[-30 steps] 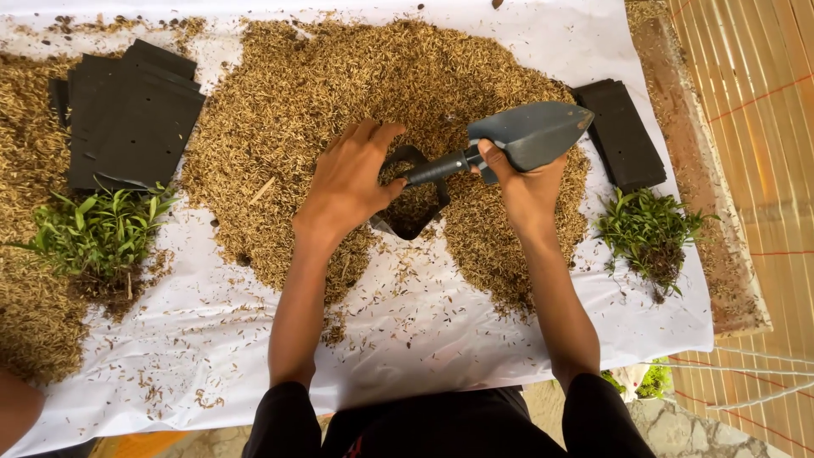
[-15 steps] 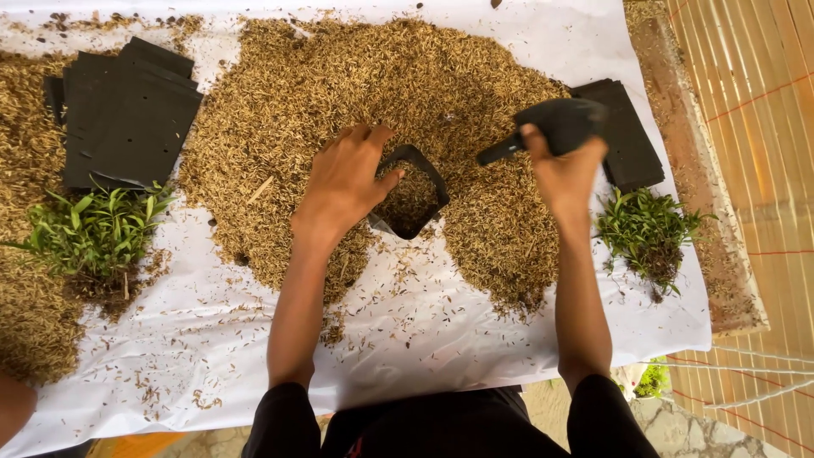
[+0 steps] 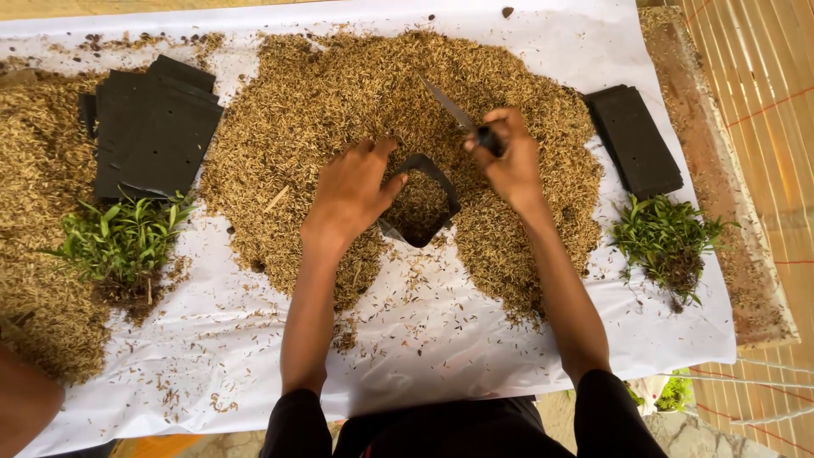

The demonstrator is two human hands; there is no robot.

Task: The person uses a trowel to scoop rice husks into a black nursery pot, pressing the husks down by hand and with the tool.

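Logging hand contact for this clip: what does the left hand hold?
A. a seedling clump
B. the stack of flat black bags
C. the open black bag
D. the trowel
C: the left hand holds the rim of the open black bag, while the right hand grips the trowel.

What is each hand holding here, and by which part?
The right hand holds a trowel by its black handle. The left hand holds the black bag open at its rim.
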